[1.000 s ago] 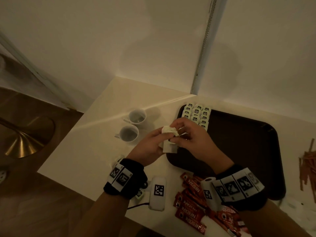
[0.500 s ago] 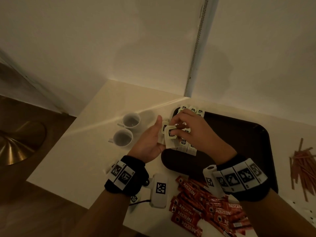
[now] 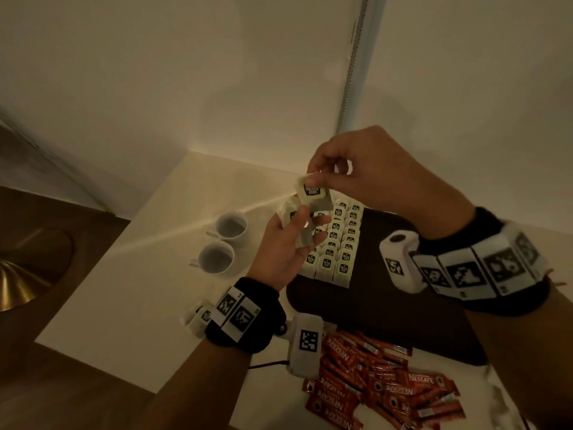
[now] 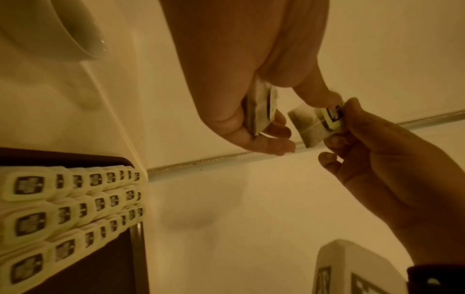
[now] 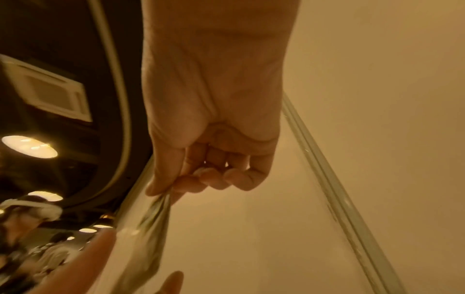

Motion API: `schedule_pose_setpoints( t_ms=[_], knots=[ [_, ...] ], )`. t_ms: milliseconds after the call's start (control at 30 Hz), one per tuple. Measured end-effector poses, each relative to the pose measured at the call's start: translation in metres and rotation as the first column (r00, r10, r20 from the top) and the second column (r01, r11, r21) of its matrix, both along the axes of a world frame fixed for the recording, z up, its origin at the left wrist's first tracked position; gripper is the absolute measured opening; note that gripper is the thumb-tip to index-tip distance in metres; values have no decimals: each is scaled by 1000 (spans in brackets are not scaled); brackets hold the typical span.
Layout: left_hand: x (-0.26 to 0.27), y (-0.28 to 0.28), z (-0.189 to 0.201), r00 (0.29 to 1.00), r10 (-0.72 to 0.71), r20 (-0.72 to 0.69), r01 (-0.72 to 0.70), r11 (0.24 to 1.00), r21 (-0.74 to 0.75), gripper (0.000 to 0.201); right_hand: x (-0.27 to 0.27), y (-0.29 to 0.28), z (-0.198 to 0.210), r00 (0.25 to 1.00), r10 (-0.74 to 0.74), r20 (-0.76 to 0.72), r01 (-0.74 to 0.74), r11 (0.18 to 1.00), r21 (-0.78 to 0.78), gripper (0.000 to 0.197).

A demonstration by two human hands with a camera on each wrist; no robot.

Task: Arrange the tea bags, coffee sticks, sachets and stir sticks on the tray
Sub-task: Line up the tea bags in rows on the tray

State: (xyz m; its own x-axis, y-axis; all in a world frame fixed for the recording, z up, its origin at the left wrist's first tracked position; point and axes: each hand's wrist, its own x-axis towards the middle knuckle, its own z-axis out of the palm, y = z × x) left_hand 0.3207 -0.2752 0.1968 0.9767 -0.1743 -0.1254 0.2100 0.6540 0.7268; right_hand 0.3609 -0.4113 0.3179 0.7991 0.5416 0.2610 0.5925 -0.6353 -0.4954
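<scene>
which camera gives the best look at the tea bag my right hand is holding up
The left wrist view: the tea bag shows its pouch, string and label clearly. The head view shows mainly its label face; the right wrist view shows it blurred, hanging below the right hand.

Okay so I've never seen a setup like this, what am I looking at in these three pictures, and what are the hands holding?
No machine here: a person works with bare hands, wearing cameras. One picture comes from a head camera looking down; the other two come from cameras strapped on each wrist, looking along the fingers. The patterned black-and-white bands are on the wrists.

The right hand pinches one tea bag in the air. The left hand grips a few more tea bags.

On the pale table lies a dark tray with rows of tea bags at its far left corner. Two white cups stand left of it, and red coffee sticks lie loose in front of it.
</scene>
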Motion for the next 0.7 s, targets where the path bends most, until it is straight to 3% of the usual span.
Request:
schedule_pose_setpoints(
  t_ms=[100, 400, 533, 700],
  knots=[
    [3, -8, 13, 1000, 8, 5, -8, 999, -50, 24, 2, 5, 16, 998, -9, 69, 17, 993, -117, 22],
    [3, -17, 16, 993, 1, -117, -26, 977, -212, 31, 7, 10, 28, 996, -85, 41, 93, 961, -260, 37],
    [4, -13, 14, 990, -12, -139, -19, 974, -225, 23, 11, 7, 28, 991, -126, -43, 111, 962, -249, 37],
    [5, -11, 14, 988, -63, -145, 33, 979, -201, 32, 18, 4, 21, 981, -157, -111, 127, 963, -237, 30]
  ],
)
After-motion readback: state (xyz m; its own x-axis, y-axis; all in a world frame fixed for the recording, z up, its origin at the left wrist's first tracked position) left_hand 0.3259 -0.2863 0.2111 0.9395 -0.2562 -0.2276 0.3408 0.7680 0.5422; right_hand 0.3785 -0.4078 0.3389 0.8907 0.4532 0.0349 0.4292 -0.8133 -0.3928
